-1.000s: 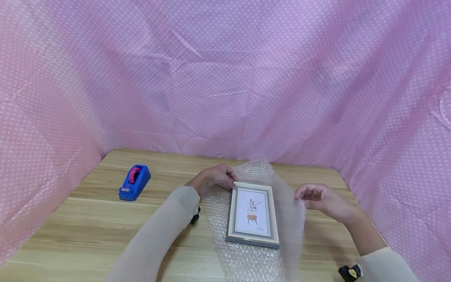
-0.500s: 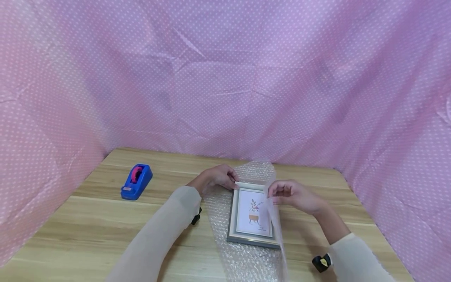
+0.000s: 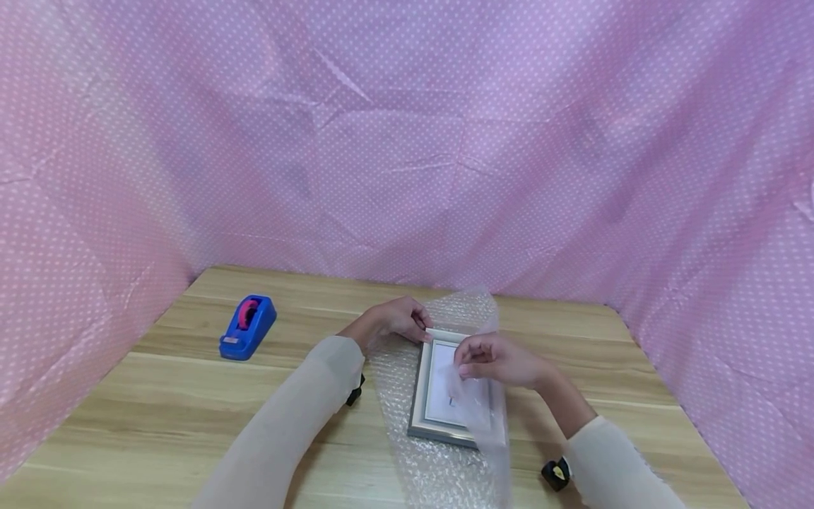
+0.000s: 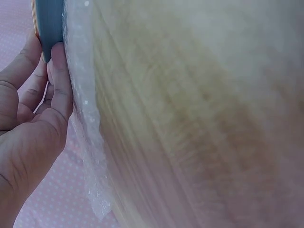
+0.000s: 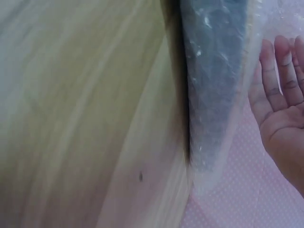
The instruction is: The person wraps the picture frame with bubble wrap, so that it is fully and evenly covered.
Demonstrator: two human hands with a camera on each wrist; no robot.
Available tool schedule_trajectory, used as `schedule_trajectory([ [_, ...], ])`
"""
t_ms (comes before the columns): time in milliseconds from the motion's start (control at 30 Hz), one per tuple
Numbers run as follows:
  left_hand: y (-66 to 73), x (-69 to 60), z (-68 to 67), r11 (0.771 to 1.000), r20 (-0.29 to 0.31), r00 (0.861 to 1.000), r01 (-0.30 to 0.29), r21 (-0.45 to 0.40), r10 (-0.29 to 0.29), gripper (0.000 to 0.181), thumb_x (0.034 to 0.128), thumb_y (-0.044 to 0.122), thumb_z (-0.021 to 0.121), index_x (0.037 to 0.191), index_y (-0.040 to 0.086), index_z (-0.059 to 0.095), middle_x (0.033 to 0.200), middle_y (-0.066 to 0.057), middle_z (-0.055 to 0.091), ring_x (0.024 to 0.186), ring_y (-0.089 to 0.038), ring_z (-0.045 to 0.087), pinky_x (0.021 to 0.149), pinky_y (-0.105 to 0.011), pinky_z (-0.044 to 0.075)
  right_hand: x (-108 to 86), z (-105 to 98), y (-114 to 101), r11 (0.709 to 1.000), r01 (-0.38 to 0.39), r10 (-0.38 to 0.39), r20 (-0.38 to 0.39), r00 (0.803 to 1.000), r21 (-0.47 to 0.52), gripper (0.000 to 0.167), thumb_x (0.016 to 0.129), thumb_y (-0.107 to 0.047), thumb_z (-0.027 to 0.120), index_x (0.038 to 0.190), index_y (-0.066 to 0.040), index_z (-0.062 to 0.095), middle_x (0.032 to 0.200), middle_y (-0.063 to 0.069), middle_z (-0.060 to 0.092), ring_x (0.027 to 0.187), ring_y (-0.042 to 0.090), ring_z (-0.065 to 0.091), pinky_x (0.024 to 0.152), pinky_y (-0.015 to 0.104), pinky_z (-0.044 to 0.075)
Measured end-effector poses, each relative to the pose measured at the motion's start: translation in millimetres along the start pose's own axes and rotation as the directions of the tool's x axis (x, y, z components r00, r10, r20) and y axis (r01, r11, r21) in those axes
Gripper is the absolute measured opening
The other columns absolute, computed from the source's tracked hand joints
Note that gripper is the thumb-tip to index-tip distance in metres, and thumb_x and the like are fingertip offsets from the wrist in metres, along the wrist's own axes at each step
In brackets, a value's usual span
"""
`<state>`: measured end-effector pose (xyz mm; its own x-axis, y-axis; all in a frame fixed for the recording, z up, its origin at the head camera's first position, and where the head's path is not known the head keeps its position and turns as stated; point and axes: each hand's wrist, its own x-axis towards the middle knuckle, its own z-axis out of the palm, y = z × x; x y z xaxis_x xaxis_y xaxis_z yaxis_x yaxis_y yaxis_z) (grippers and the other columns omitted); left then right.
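A picture frame [image 3: 417, 406] with a pale border and grey sides lies face up on a strip of bubble wrap [image 3: 439, 470]. My left hand [image 3: 397, 318] holds the frame's upper left corner; in the left wrist view, the fingers of that hand [image 4: 35, 114] pinch the grey frame edge [image 4: 50, 23] beside the wrap [image 4: 85, 104]. Over the frame's right part, my right hand [image 3: 502, 360] pinches the wrap's right flap, folded across the picture. The right wrist view has wrap [image 5: 213, 85] covering the frame's side, next to my right hand [image 5: 285, 114].
A blue tape dispenser [image 3: 248, 329] with a pink roll stands on the left of the wooden table [image 3: 159, 396]. Pink dotted cloth [image 3: 407, 177] hangs behind and at both sides. Each wrist carries a small black device.
From beyond the frame's right side, my right hand has moved left, bringing the wrap's flap over the picture. My left hand has stayed at the upper left corner.
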<state>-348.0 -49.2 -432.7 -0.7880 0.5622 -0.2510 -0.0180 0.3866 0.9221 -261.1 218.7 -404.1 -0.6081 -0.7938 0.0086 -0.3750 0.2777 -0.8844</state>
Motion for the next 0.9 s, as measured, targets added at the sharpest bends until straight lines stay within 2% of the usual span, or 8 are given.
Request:
schedule_trajectory([
  [333, 0.3, 1.0, 2.0, 1.000, 0.014, 1.000, -0.006, 0.005, 0.006, 0.019, 0.0853, -0.001, 0.081, 0.100, -0.003, 0.069, 0.086, -0.004, 0.065, 0.076, -0.012, 0.063, 0.070, -0.021, 0.056, 13.5, 17, 1, 1.000, -0.016, 0.018, 0.054, 0.998, -0.025, 0.008, 0.096, -0.002, 0.069, 0.103, 0.002, 0.069, 0.086, 0.019, 0.072, 0.078, 0.024, 0.069, 0.068, 0.028, 0.057],
  [567, 0.8, -0.2, 2.5, 1.000, 0.000, 1.000, -0.013, 0.010, 0.013, 0.018, 0.0846, -0.002, 0.081, 0.097, -0.002, 0.068, 0.085, -0.004, 0.065, 0.076, -0.012, 0.062, 0.069, -0.021, 0.056, 21.6, 26, 3, 0.996, 0.004, 0.001, 0.054, 0.999, -0.086, 0.004, 0.093, 0.001, 0.070, 0.098, 0.001, 0.071, 0.080, 0.016, 0.072, 0.070, 0.020, 0.067, 0.064, 0.029, 0.059],
  [733, 0.3, -1.1, 2.5, 1.000, -0.006, 1.000, -0.005, 0.022, 0.005, 0.018, 0.0852, 0.000, 0.081, 0.098, -0.001, 0.068, 0.085, -0.004, 0.065, 0.075, -0.012, 0.062, 0.069, -0.022, 0.057, 27.2, 32, 4, 0.985, 0.018, -0.009, 0.053, 0.999, -0.169, 0.004, 0.091, 0.002, 0.073, 0.094, 0.000, 0.072, 0.077, 0.010, 0.073, 0.066, 0.012, 0.066, 0.062, 0.024, 0.057],
  [900, 2.3, -6.0, 4.8, 0.998, -0.034, 0.999, 0.013, 0.062, -0.011, 0.027, 0.0866, 0.003, 0.081, 0.105, -0.003, 0.062, 0.090, -0.009, 0.065, 0.074, -0.018, 0.067, 0.069, -0.030, 0.062, 31.4, 39, 2, 0.973, 0.001, 0.006, 0.031, 0.999, -0.231, 0.005, 0.089, 0.000, 0.076, 0.090, -0.003, 0.072, 0.073, 0.003, 0.071, 0.061, 0.003, 0.060, 0.059, 0.021, 0.053],
])
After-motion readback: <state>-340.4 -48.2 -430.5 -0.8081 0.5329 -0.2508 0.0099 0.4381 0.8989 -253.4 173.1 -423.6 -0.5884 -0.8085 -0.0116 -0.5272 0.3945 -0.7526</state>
